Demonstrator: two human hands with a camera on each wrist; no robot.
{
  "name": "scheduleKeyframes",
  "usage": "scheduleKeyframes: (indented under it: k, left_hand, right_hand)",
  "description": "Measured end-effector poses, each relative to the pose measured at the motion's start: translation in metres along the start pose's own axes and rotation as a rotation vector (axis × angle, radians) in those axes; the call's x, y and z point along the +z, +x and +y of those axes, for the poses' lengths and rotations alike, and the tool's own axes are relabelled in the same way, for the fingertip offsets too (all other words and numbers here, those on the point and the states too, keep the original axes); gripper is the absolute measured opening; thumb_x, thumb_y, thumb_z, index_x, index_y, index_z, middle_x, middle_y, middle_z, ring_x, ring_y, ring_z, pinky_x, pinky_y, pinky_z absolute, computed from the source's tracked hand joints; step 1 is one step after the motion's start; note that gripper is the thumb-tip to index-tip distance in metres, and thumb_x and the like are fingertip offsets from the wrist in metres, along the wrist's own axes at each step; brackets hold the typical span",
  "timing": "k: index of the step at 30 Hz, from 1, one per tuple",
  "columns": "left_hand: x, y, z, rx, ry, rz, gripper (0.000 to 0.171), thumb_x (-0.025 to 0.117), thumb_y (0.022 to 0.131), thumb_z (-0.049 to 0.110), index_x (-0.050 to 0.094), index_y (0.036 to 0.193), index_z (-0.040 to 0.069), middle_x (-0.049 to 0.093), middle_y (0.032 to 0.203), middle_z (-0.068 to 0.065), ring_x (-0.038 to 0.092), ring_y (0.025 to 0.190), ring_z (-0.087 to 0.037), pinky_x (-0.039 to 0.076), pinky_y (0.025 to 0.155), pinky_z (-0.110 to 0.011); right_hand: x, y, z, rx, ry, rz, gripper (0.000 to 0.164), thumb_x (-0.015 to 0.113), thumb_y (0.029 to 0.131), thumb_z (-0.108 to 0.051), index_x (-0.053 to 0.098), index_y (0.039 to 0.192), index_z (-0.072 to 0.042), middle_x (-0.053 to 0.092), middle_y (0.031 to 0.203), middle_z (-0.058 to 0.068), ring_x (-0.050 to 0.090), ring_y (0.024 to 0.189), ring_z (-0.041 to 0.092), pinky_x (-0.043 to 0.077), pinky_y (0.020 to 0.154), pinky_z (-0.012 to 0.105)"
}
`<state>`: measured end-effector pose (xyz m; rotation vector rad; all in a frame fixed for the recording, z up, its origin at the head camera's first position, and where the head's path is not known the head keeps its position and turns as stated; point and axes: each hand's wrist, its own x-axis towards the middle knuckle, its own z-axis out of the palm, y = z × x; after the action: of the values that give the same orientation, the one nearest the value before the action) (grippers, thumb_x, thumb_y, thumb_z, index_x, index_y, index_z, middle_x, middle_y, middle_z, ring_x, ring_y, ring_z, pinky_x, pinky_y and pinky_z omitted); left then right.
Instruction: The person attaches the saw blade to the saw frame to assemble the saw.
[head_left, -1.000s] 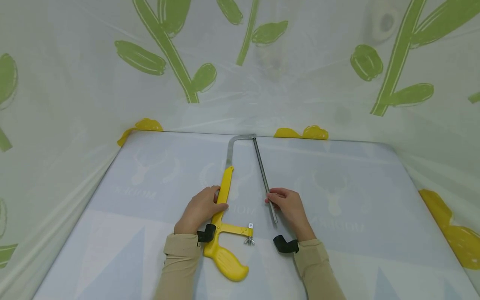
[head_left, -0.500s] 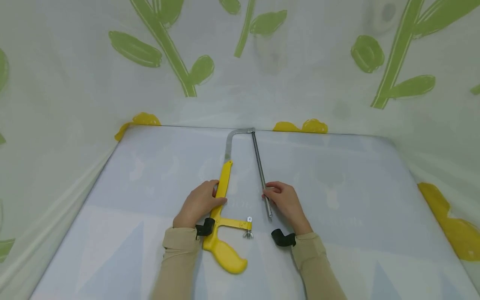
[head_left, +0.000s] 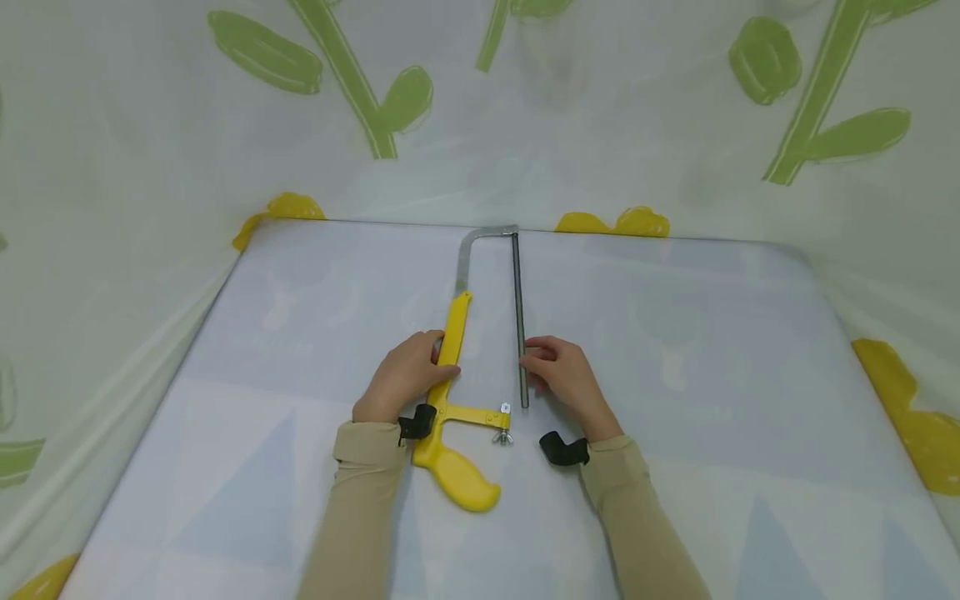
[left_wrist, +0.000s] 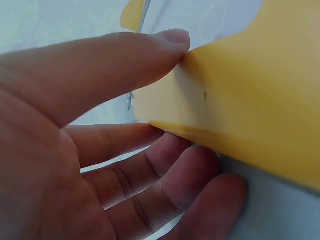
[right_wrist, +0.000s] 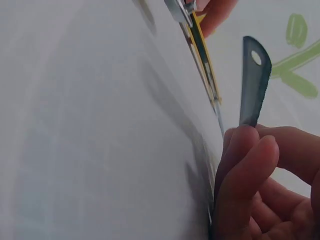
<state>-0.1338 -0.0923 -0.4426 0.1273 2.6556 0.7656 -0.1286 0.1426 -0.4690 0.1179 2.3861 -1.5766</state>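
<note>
A hacksaw frame (head_left: 453,333) with a yellow body and handle lies on the table, its bent metal arm pointing away. My left hand (head_left: 405,375) grips the yellow bar, thumb on one edge and fingers on the other, as the left wrist view shows. My right hand (head_left: 566,375) pinches the saw blade (head_left: 519,308) near its close end. In the right wrist view the blade's free end (right_wrist: 256,75) shows a hole and a toothed edge. The far end of the blade meets the tip of the metal arm. Its close end stands beside the wing nut (head_left: 503,437) and tension pin (head_left: 506,408).
The pale printed table (head_left: 675,375) stretches to both sides of the saw. A white curtain (head_left: 600,125) with green leaves and yellow shapes hangs along the back and sides. Black wrist mounts (head_left: 564,450) sit at both cuffs.
My right hand has swung the blade's close end left, toward the frame's tension pin. My left hand keeps its hold on the yellow bar. The head view has tilted down.
</note>
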Motion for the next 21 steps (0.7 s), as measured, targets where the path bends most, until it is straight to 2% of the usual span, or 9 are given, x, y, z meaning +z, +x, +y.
scheduleKeyframes:
  k: [5, 14, 17, 21]
  left_hand:
    - [0.000, 0.002, 0.001, 0.004, -0.004, 0.001, 0.056, 0.066, 0.079, 0.034, 0.045, 0.125, 0.009, 0.050, 0.085, -0.004, 0.048, 0.072, -0.019, 0.039, 0.063, -0.030]
    - [0.000, 0.001, 0.000, -0.026, -0.006, -0.014, 0.057, 0.066, 0.079, 0.034, 0.045, 0.125, 0.009, 0.051, 0.086, -0.005, 0.048, 0.074, -0.019, 0.039, 0.065, -0.031]
    - [0.001, 0.001, 0.001, -0.026, -0.011, -0.007, 0.057, 0.067, 0.079, 0.033, 0.045, 0.125, 0.009, 0.052, 0.086, -0.005, 0.049, 0.073, -0.019, 0.040, 0.065, -0.031]
    - [0.001, 0.003, 0.004, -0.012, -0.014, -0.002, 0.057, 0.066, 0.079, 0.034, 0.044, 0.125, 0.009, 0.052, 0.086, -0.005, 0.049, 0.072, -0.019, 0.039, 0.064, -0.031]
  right_hand:
    - [0.003, 0.001, -0.002, 0.012, -0.052, -0.002, 0.033, 0.063, 0.081, -0.025, 0.059, 0.112, -0.014, 0.064, 0.081, 0.002, 0.052, 0.055, 0.017, 0.041, 0.052, 0.027]
    - [0.013, 0.001, -0.001, -0.046, -0.094, -0.026, 0.033, 0.065, 0.081, -0.024, 0.059, 0.111, -0.012, 0.063, 0.074, 0.000, 0.054, 0.057, 0.017, 0.041, 0.072, 0.031]
    - [0.014, 0.000, -0.002, -0.077, -0.127, -0.014, 0.033, 0.064, 0.081, -0.023, 0.059, 0.112, -0.011, 0.062, 0.071, -0.001, 0.053, 0.055, 0.017, 0.041, 0.072, 0.031]
    - [0.011, -0.001, -0.004, -0.077, -0.163, 0.010, 0.032, 0.065, 0.081, -0.024, 0.060, 0.111, -0.012, 0.062, 0.072, -0.002, 0.052, 0.053, 0.017, 0.041, 0.067, 0.030]
